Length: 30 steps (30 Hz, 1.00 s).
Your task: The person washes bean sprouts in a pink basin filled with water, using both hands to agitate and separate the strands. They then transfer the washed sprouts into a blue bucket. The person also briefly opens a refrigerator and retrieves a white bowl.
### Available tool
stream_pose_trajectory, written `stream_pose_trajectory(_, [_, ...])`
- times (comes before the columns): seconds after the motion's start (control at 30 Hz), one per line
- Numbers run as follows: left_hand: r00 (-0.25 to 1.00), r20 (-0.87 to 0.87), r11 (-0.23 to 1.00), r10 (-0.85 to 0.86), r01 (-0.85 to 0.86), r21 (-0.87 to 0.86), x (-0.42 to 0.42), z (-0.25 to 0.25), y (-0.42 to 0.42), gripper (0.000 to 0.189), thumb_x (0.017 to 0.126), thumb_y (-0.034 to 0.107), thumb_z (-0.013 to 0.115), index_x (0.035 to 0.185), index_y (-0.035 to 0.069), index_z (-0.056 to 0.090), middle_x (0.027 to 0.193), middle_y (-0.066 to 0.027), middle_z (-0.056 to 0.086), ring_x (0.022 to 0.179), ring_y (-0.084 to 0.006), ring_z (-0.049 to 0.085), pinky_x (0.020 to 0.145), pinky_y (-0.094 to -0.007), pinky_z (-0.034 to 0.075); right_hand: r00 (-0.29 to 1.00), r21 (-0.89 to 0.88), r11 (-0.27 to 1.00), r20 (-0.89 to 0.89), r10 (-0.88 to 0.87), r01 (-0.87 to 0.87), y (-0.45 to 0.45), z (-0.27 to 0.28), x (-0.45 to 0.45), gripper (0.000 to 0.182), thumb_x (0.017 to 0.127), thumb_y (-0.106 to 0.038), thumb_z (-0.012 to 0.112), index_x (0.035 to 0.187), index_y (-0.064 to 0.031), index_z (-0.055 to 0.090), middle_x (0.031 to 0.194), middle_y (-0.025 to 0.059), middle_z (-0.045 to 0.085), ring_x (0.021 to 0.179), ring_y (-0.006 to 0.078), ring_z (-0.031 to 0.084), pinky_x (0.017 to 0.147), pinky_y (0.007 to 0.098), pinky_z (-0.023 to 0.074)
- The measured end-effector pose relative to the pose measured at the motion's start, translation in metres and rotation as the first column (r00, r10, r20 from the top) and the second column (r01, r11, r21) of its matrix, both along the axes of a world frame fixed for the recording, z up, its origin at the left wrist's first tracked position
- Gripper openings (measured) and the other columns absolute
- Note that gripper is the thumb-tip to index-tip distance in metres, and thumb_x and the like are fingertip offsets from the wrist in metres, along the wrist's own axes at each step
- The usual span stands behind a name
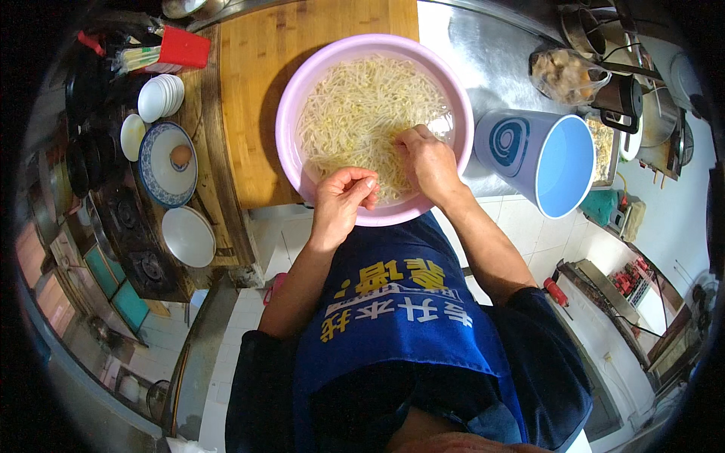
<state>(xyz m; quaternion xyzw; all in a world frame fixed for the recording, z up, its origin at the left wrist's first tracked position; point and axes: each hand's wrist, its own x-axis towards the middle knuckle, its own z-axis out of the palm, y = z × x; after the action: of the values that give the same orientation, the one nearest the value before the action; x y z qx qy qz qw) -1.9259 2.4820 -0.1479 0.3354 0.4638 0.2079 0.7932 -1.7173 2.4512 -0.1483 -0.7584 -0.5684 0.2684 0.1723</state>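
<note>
A pink plastic basin holds bean sprouts in water. It stands partly on a wooden board and partly on a steel counter. Over the basin's near left rim is my left hand, thumb against curled fingers; whether a sprout is between them is too small to tell. My right hand reaches into the near right part of the basin, its fingertips down among the sprouts and partly hidden, so its hold is unclear. Just right of the basin, a blue and white plastic bucket lies tilted, its mouth facing right and towards me.
Left of the wooden board are a patterned bowl with an egg, stacked white bowls, a white plate and a red container of wrapped sticks. On the steel counter, a plastic bag of food lies near pots.
</note>
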Motion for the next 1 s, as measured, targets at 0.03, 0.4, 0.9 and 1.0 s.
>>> stream_pose_trajectory(0.03, [1.000,-0.008,1.000,0.000,0.000,-0.010,0.002,0.000,0.000,0.013,0.100,0.008,0.066,0.109,-0.002,0.070,0.089,-0.0069,0.071,0.073,-0.0120,0.065,0.065,-0.0267,0.055,0.997,0.041,0.998,-0.061,-0.043,0.046,-0.003,0.001,0.002,0.015,0.089,-0.009,0.063,0.101,-0.0038,0.070,0.099,0.0197,0.068,0.085,0.0413,0.070,0.077,0.0480,0.0568])
stream_pose_trajectory(0.4, [0.998,0.044,0.994,-0.034,0.038,-0.106,0.017,-0.002,0.002,0.014,0.101,0.012,0.067,0.108,-0.001,0.069,0.089,-0.0075,0.071,0.073,-0.0123,0.065,0.065,-0.0273,0.055,0.955,0.130,0.968,-0.234,-0.181,0.215,-0.027,0.011,0.017,0.017,0.086,-0.003,0.070,0.103,-0.0016,0.071,0.095,0.0193,0.070,0.088,0.0381,0.070,0.078,0.0439,0.0559])
stream_pose_trajectory(0.9, [0.990,0.132,0.988,-0.051,0.070,-0.139,0.014,-0.001,0.001,0.010,0.099,0.003,0.063,0.108,0.000,0.068,0.095,-0.0109,0.073,0.079,-0.0165,0.068,0.069,-0.0303,0.058,0.993,0.068,0.996,-0.110,-0.042,0.050,-0.010,0.011,0.007,0.017,0.086,-0.006,0.071,0.103,-0.0046,0.073,0.093,0.0147,0.069,0.085,0.0366,0.071,0.072,0.0444,0.0580])
stream_pose_trajectory(1.0, [0.974,0.225,0.974,-0.040,0.088,-0.207,0.016,-0.001,0.002,0.012,0.101,0.004,0.063,0.111,0.000,0.068,0.096,-0.0094,0.072,0.081,-0.0158,0.068,0.070,-0.0296,0.058,0.904,0.228,0.950,-0.415,-0.105,0.215,-0.023,0.042,-0.002,0.012,0.084,0.000,0.077,0.096,-0.0020,0.075,0.099,0.0136,0.071,0.089,0.0302,0.071,0.077,0.0368,0.0572])
